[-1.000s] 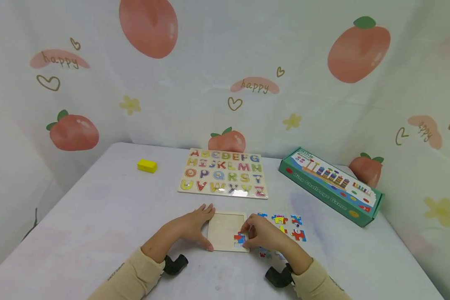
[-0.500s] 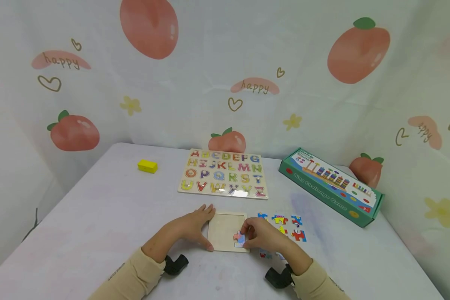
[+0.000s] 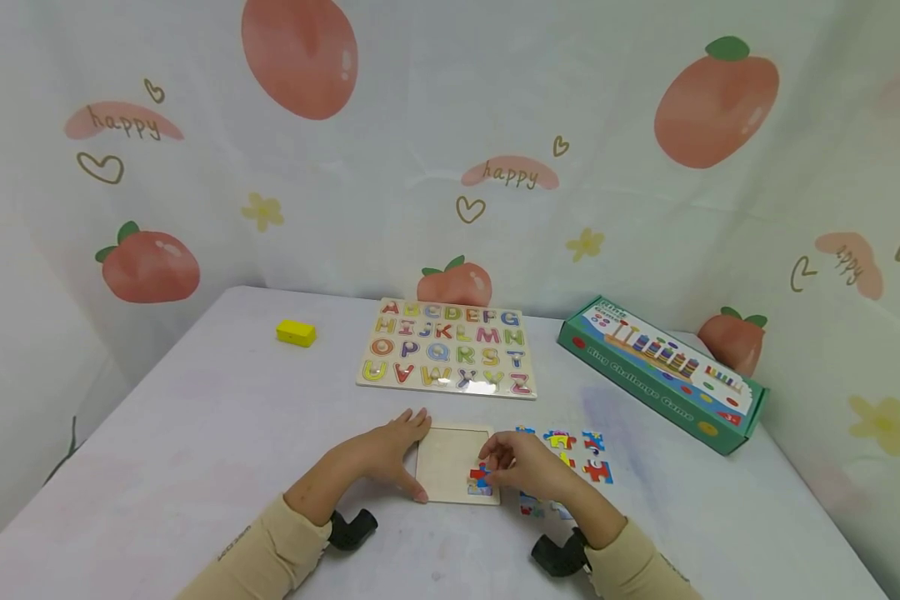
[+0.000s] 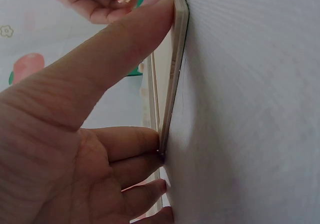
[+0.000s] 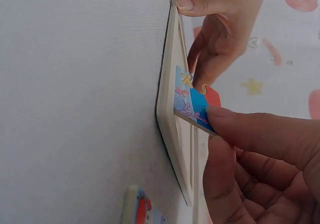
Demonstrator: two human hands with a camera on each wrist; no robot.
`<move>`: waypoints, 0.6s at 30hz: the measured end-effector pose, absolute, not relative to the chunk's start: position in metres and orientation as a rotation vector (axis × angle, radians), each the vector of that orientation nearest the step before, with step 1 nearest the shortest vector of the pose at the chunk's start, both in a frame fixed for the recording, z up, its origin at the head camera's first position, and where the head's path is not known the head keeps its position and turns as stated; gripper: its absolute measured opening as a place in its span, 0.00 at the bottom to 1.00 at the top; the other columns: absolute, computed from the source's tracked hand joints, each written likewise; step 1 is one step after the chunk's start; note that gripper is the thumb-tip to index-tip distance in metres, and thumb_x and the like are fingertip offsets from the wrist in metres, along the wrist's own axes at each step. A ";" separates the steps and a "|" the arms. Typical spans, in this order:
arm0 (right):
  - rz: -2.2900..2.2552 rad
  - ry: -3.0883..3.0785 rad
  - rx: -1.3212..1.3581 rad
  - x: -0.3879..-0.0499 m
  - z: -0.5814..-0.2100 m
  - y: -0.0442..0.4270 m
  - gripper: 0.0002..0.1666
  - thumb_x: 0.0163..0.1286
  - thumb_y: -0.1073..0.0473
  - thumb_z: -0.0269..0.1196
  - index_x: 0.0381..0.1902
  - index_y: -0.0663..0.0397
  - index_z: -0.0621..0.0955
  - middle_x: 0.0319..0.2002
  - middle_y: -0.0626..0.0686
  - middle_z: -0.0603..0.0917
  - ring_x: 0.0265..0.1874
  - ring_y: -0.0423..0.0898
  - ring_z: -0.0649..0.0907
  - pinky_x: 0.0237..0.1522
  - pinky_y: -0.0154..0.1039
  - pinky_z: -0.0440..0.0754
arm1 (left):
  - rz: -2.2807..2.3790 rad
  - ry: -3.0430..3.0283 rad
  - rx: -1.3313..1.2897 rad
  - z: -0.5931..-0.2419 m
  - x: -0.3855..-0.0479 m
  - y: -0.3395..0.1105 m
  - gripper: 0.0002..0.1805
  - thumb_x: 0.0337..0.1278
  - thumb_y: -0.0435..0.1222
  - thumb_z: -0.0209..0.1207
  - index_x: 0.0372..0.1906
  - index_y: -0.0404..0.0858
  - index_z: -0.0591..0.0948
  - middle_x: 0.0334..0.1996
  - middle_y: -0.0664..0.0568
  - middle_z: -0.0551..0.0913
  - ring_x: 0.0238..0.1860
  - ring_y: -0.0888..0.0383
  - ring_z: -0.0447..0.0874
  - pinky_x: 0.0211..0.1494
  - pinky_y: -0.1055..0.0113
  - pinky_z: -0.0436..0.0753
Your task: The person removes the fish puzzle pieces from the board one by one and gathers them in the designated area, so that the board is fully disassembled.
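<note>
A shallow wooden puzzle tray [image 3: 447, 462] lies flat on the table. My left hand [image 3: 385, 452] rests along its left side, fingers spread. In the left wrist view, the thumb [image 4: 135, 29] presses one tray corner and the fingers touch the other end. Between thumb and fingertips, my right hand [image 3: 525, 467] pinches a red and blue jigsaw piece [image 5: 195, 100]. That piece sits at the tray's lower right, tilted up, its lower edge touching or very near the tray in the right wrist view. More jigsaw pieces [image 3: 597, 472] lie right of the tray, some hidden by the right hand.
Behind the tray lies a wooden alphabet board [image 3: 446, 348]. A green Ring Challenge Game box [image 3: 663, 375] stands at the back right, and a yellow block [image 3: 296, 333] at the back left. A printed cloth [image 3: 390, 150] hangs behind the table.
The jigsaw piece has changed its tilt in my right hand's pinch, its face turning pale with glare and then red and blue again. My left hand and the tray stay put.
</note>
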State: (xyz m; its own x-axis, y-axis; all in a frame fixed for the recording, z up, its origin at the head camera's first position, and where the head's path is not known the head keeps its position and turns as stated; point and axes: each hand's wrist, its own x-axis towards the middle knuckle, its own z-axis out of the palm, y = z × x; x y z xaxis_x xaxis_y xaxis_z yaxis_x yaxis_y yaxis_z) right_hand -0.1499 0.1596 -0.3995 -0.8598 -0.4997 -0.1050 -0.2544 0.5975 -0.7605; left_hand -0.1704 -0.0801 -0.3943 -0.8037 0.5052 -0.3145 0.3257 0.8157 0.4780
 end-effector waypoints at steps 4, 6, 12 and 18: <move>-1.109 2.504 -0.643 -0.151 -0.399 0.160 0.06 0.59 0.63 0.66 0.32 0.58 0.79 0.27 0.48 0.78 0.28 0.40 0.74 0.26 0.27 0.74 | 0.567 2.570 0.626 -0.395 -0.171 -0.081 0.59 0.29 0.51 0.74 0.71 0.36 0.58 0.74 0.46 0.51 0.75 0.46 0.43 0.73 0.48 0.56; -1.123 2.477 -0.641 -0.151 -0.399 0.161 0.05 0.60 0.63 0.65 0.31 0.58 0.79 0.28 0.48 0.78 0.27 0.40 0.75 0.26 0.27 0.75 | 0.570 2.571 0.625 -0.396 -0.171 -0.081 0.59 0.29 0.51 0.74 0.71 0.36 0.58 0.74 0.46 0.51 0.75 0.46 0.43 0.73 0.47 0.56; -1.235 2.356 -0.532 -0.152 -0.395 0.171 0.07 0.64 0.61 0.62 0.34 0.61 0.77 0.27 0.50 0.80 0.24 0.42 0.78 0.27 0.32 0.81 | 0.568 2.571 0.622 -0.397 -0.172 -0.083 0.59 0.30 0.52 0.74 0.71 0.36 0.57 0.74 0.46 0.51 0.75 0.46 0.43 0.73 0.48 0.55; -1.283 2.310 -0.465 -0.148 -0.390 0.194 0.09 0.66 0.61 0.60 0.39 0.64 0.77 0.29 0.52 0.81 0.25 0.43 0.80 0.29 0.35 0.84 | 0.566 2.568 0.641 -0.396 -0.172 -0.083 0.59 0.30 0.52 0.74 0.71 0.36 0.57 0.74 0.46 0.51 0.75 0.46 0.43 0.73 0.48 0.55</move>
